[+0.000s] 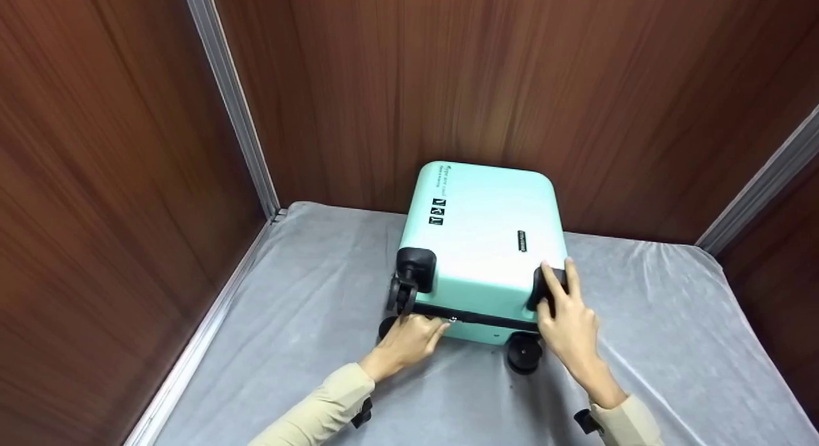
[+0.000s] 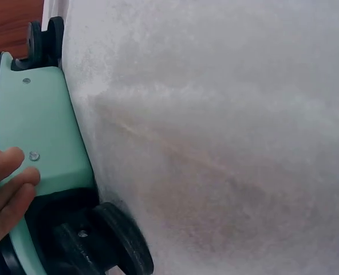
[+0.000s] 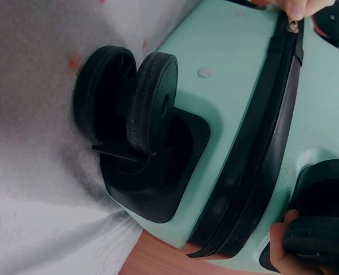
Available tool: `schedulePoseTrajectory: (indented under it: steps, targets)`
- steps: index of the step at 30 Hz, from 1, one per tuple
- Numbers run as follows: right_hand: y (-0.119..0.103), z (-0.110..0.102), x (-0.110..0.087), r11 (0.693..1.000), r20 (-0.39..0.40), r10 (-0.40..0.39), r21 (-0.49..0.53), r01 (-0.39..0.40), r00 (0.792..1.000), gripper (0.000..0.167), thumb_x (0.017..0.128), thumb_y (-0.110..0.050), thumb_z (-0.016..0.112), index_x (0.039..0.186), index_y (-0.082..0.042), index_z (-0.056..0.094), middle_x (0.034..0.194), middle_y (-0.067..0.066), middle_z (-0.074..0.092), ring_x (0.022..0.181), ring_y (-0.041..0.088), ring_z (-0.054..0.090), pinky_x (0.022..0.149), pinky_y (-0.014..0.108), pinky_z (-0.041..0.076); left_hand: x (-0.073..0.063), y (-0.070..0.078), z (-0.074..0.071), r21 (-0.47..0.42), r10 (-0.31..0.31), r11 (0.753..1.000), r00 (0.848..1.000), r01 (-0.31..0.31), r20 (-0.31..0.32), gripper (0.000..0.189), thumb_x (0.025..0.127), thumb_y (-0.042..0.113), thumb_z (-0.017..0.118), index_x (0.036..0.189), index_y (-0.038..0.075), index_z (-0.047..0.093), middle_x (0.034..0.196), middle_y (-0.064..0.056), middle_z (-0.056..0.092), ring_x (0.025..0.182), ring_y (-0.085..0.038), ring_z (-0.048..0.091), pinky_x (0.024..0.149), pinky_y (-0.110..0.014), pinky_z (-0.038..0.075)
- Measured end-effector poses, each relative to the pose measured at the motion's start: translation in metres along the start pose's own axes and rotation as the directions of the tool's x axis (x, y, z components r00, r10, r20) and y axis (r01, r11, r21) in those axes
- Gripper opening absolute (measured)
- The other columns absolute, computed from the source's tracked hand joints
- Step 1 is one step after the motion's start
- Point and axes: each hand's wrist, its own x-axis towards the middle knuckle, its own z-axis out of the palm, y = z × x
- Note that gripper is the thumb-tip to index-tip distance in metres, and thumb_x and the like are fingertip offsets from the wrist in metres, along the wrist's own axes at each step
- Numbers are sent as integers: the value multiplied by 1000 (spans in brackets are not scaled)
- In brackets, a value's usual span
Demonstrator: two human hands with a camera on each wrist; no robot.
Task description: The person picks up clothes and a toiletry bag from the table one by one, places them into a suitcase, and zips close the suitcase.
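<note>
A mint-green hard-shell suitcase (image 1: 480, 222) lies flat, its wheeled end facing me. My left hand (image 1: 409, 338) is at the black zipper band on that end and pinches the metal zipper pull (image 3: 294, 26), left of the middle. In the left wrist view the fingers (image 2: 12, 189) of that hand lie by the green shell. My right hand (image 1: 569, 324) grips the upper right corner wheel (image 3: 321, 238), fingers spread over its black housing. The zipper (image 3: 247, 172) looks closed along the stretch between the hands.
Below the band, a lower right wheel (image 1: 524, 353) stands at the grey cloth (image 1: 307, 305). An upper left wheel (image 1: 403, 295) juts out close to my left hand. Wood-grain panels (image 1: 345, 100) rise behind and at both sides, with metal strips (image 1: 233, 94) at the corners.
</note>
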Motion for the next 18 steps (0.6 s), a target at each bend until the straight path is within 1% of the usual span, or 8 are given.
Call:
schedulePoseTrajectory:
  steps: [2, 5, 9, 11, 13, 16, 18]
  targets:
    - [0, 0, 0, 1000, -3, -4, -1, 4, 1000, 64, 81, -1, 59, 143, -15, 54, 152, 23, 36, 40, 26, 35, 39, 41, 33, -1, -1, 0, -7, -16, 1000, 1000, 16, -1, 22, 100, 19, 59, 80, 12, 63, 55, 11, 42, 48, -3, 38, 47, -19, 36]
    - [0, 0, 0, 1000, -5, -8, -2, 8, 1000, 65, 80, 0, 59, 143, -15, 54, 151, 23, 38, 41, 27, 36, 39, 42, 34, -4, -2, 0, 17, -32, 999, 999, 33, -25, 22, 100, 22, 60, 79, 14, 62, 54, 11, 42, 47, -3, 41, 47, -22, 40]
    - [0, 0, 0, 1000, -4, -6, -7, 6, 1000, 64, 81, 0, 59, 143, -15, 54, 151, 22, 38, 41, 28, 37, 39, 43, 34, -8, -5, -2, 30, -23, 999, 997, 25, -77, 20, 98, 20, 62, 79, 13, 62, 56, 9, 49, 49, -5, 45, 47, -27, 45]
    - [1, -1, 0, 1000, -2, -5, -8, 5, 1000, 63, 81, -1, 58, 143, -15, 54, 152, 22, 37, 41, 29, 38, 39, 45, 35, -10, -8, -3, 25, -18, 999, 995, 21, -99, 19, 97, 18, 63, 79, 12, 62, 58, 8, 49, 50, -6, 46, 48, -28, 45]
    - [2, -1, 0, 1000, -1, -6, -8, 6, 1000, 63, 82, -2, 58, 143, -14, 54, 152, 23, 36, 42, 30, 39, 40, 46, 36, -13, -11, -5, 40, -20, 999, 993, 25, -119, 18, 97, 17, 64, 79, 12, 61, 59, 8, 50, 52, -8, 48, 51, -31, 47]
    - [1, -1, 0, 1000, 4, 1, -4, -1, 1000, 63, 82, -3, 58, 143, -14, 53, 153, 23, 35, 42, 28, 38, 39, 44, 36, -17, -15, -7, 67, -26, 997, 991, 35, -130, 18, 96, 18, 65, 79, 13, 60, 60, 8, 51, 53, -9, 50, 55, -34, 49]
    - [1, 0, 0, 1000, 6, 4, -1, -4, 1000, 64, 82, -2, 59, 144, -15, 53, 153, 23, 35, 41, 26, 37, 39, 41, 34, -20, -17, -8, 95, -23, 995, 991, 36, -133, 18, 95, 19, 66, 79, 14, 61, 60, 8, 52, 52, -10, 53, 55, -34, 49]
